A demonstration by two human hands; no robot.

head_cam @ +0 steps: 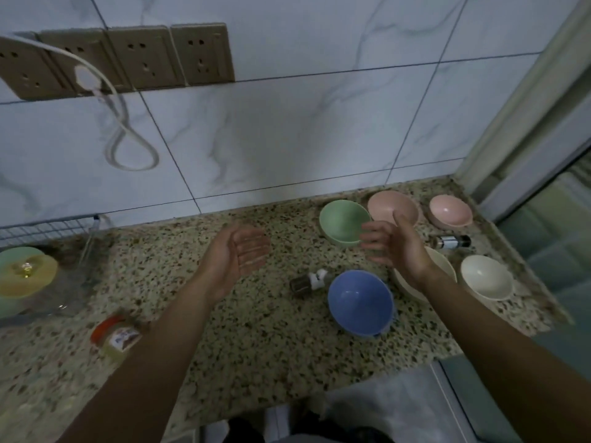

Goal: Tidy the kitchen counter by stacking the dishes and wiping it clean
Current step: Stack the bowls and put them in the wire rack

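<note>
A: Far left first. What's sitting there?
B: A round pale green and yellow lidded dish (25, 276) is sitting at the left edge of the speckled granite counter (256, 340). A wire rack (48, 225) is standing behind it against the tiled wall. Beige wall sockets (128, 59) are running along above, and a white cable (131, 151) is looping down from one.
A: Next over?
B: A small red-capped labelled bottle (115, 337) is lying on its side near the front edge. It's blurred, so I'm not reading the label.
A: Hands?
B: The left hand (238, 254) is hovering over the middle of the counter, palm facing right, fingers loose and gripping nothing. The right hand (393, 247) is facing it, thumb up, fingers relaxed, also gripping nothing. The two are hanging near each other, apart.
A: And the dishes?
B: All are sitting singly on the right half.
- A small shaker with a white collar (311, 279) is lying on its side just left of a round blue bowl (359, 302).
- A mint green bowl (343, 222) is sitting behind that. The right fingers are overlapping its rim in view, and I cannot tell if they are touching it.
- A large pink bowl (391, 204) is showing behind the thumb.
- A cream bowl (446, 262) is sitting partly hidden under the right wrist.
- A small pink bowl (451, 211) is sitting in the back right corner.
- A small shiny dark-capped bottle (452, 241) is lying in front of the small pink bowl.
- A white bowl (486, 276) is sitting nearest the right edge.
</note>
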